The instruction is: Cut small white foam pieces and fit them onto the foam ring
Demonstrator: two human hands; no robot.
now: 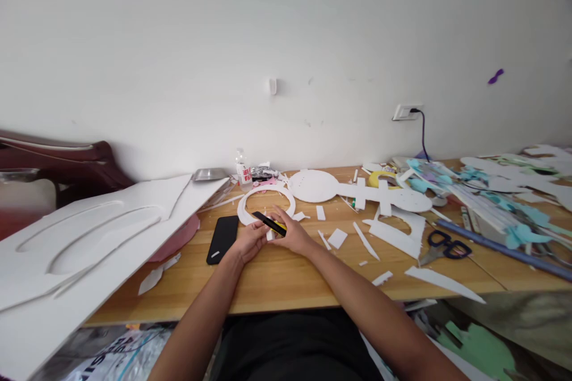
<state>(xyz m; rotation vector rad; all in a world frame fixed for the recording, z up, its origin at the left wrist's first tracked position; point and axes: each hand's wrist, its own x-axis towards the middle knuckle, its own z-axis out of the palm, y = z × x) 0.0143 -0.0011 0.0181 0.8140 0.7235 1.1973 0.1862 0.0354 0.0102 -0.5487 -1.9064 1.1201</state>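
Head camera view: a person's right hand (292, 235) gripped a black-and-yellow knife (269, 222) near the center of the frame, while the left hand (250, 241) was drawn in close at a small white piece (270, 236) between the two; whether its fingers held that piece could not be told. Just beyond lay a white ring (242, 207), with a black phone (223, 238) at center left and scissors (447, 250) at lower right.

White ring (242, 208): lay on wooden table (277, 289). Before the ring: left hand (251, 240); right hand (291, 233), held a black-yellow cutter (266, 221). Front left of ring: phone (223, 238). Behind ring: bottle (243, 175), stood upright. Well right: scissors (447, 245).
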